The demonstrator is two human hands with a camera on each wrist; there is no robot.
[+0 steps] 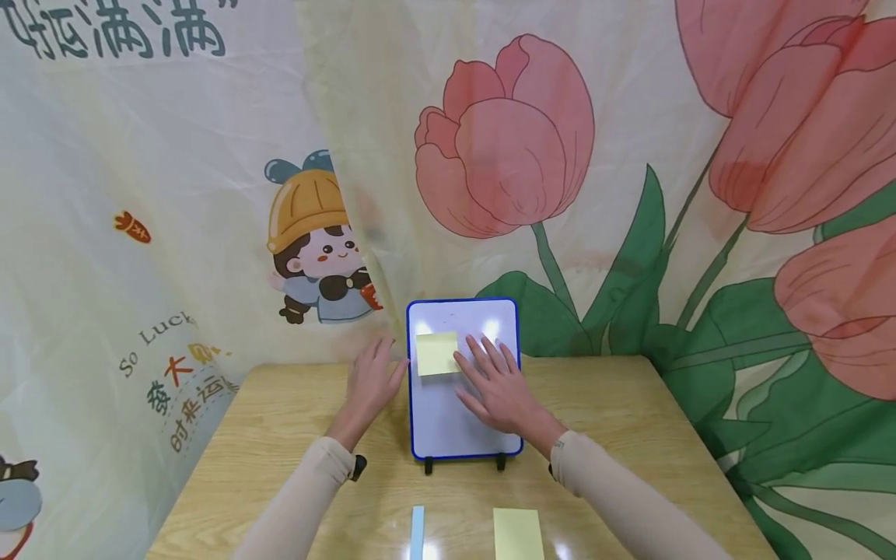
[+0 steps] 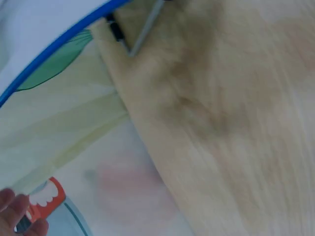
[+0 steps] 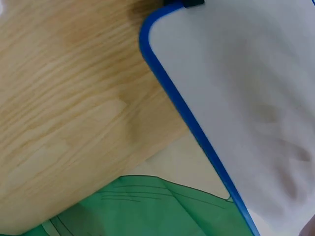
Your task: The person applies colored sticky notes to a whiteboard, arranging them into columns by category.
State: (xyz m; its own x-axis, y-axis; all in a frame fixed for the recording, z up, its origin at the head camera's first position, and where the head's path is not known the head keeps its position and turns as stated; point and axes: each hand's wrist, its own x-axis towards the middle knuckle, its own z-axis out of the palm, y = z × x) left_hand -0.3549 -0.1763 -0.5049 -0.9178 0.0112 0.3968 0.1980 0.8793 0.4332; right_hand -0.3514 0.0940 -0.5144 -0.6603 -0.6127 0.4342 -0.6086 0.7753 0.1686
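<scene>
A small whiteboard (image 1: 465, 420) with a blue frame stands upright on a stand with black feet. Stuck to its upper left part is a pale yellow sticky note (image 1: 435, 354). My right hand (image 1: 500, 389) is spread in front of the board, its index fingertip right at the note's right edge. Beside the board's left edge is my left hand (image 1: 372, 385), fingers extended and holding nothing. Its fingertips (image 2: 15, 211) show at the lower left of the left wrist view. The right wrist view has the board's blue edge (image 3: 184, 110) and hand shadows on its white face.
A wooden table (image 1: 280, 435) carries the board. Near its front lie a light blue strip (image 1: 418, 529) and a yellow sticky note pad (image 1: 518, 533). Behind the table hangs a printed cloth (image 1: 392, 93) with tulips and a cartoon figure.
</scene>
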